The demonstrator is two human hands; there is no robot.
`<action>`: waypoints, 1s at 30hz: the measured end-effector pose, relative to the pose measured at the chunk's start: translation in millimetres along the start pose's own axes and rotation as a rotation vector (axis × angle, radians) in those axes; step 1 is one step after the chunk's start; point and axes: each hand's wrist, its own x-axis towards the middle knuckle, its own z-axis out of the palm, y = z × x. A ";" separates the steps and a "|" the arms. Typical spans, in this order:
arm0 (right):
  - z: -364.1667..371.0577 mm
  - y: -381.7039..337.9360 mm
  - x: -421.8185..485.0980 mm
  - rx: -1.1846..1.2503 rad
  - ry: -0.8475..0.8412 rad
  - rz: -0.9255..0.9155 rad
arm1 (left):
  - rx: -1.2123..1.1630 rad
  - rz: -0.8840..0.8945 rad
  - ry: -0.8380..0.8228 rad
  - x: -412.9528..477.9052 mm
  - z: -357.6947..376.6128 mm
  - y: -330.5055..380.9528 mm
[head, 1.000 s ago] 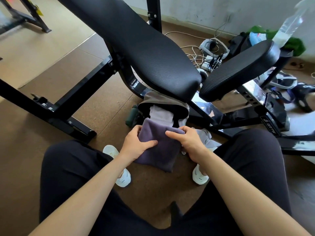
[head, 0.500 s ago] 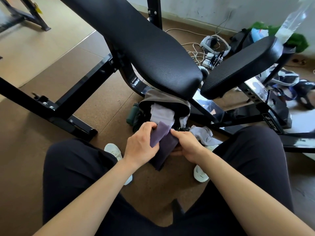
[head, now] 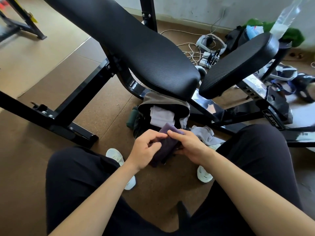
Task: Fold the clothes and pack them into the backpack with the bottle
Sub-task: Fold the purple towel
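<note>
The folded purple fabric bundle (head: 167, 143) sits between both hands, just short of the open grey backpack (head: 160, 97) beyond the fingertips (head: 170, 133). The left hand (head: 146, 149) seemingly pinches its edge; the right hand (head: 189, 145) curls round it. A loose pinch could let the fold spring open, since a pale folded garment (head: 162, 116) crowds the mouth. A black padded bench (head: 144, 53) overhangs; a crumpled grey cloth (head: 206, 135) lies right of the fingers.

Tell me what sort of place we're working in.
Most likely a home gym or workout room: a padded black weight bench fills the view, another metal equipment frame stands at the far left, and brown mats cover the floor. Cables and headsets lie loose by the wall.
</note>
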 end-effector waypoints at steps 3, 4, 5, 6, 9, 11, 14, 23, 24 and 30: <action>-1.5 -1.8 1.9 0.092 -0.003 -0.029 | -0.082 -0.078 0.163 5.4 -7.4 0.8; -1.3 -3.1 1.6 0.124 -0.029 -0.038 | -0.111 -0.109 0.133 7.3 -10.1 1.1; -0.9 -4.1 1.1 0.144 -0.060 -0.045 | -0.152 -0.141 0.063 8.8 -12.1 0.9; -0.5 -4.6 0.6 0.152 -0.090 -0.054 | -0.185 -0.167 -0.023 9.3 -13.3 0.4; -2.0 -0.8 2.5 0.155 -0.099 -0.065 | -0.231 -0.238 -0.214 7.7 -11.2 0.1; -3.6 3.4 4.1 0.144 -0.046 -0.065 | -0.213 -0.294 -0.255 6.0 -9.1 -1.8; -6.5 6.8 11.2 0.080 -0.004 -0.060 | -0.121 -0.326 -0.297 4.8 -8.1 -5.0; -18.0 -7.2 52.2 0.019 0.209 -0.046 | 0.275 -0.462 -0.177 29.1 -8.3 -13.8; -17.9 -7.7 58.9 -0.002 0.205 -0.060 | 0.354 -0.485 -0.209 32.9 -11.1 -14.2; -14.8 -12.3 82.4 -0.103 0.026 -0.063 | 0.350 -0.546 -0.225 71.2 -14.9 -31.2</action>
